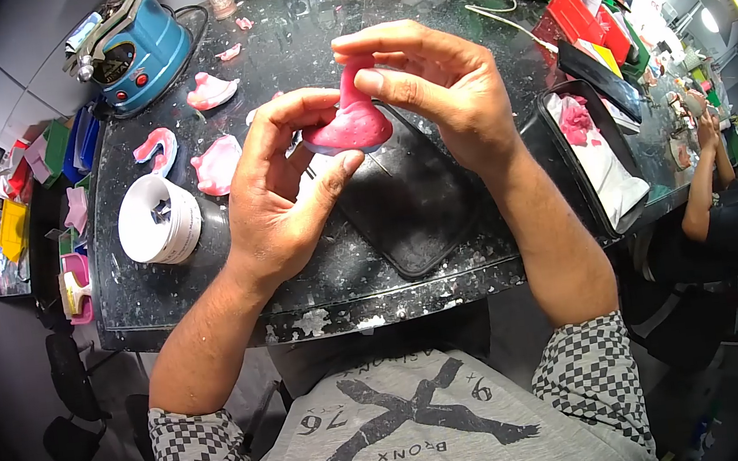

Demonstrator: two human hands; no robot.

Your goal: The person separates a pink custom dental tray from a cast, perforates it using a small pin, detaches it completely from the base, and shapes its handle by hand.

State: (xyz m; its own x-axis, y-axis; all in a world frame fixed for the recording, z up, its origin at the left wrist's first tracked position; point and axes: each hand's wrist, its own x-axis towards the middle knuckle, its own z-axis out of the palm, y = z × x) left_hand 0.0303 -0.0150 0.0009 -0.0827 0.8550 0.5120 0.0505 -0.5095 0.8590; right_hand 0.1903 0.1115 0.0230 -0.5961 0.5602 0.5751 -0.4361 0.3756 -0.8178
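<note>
- In the head view, the pink piece is between the fingers of both hands, above the table, its narrow stem up and its wide base down
- The left hand is partly closed, forefinger against the left side of the piece and thumb at the base's near edge, so it has hold of the base; its other fingers are partly hidden
- The right hand is nearly closed at the tips of thumb and forefinger, with the stem pinched between them
- A pale rim shows under the base, just beside the left thumb
- A black mat lies on the table below the right fingers, towards the person
- Pink-and-white casts lie left of the left fingers, the nearest just beside that hand
- A white tub with dark bits inside stands farther left of the left fingers
- A blue machine stands beyond them, well apart
- Right of the right fingers, a black tray holds a white sheet and pink scraps
- Another person is well to the right of those fingers
</note>
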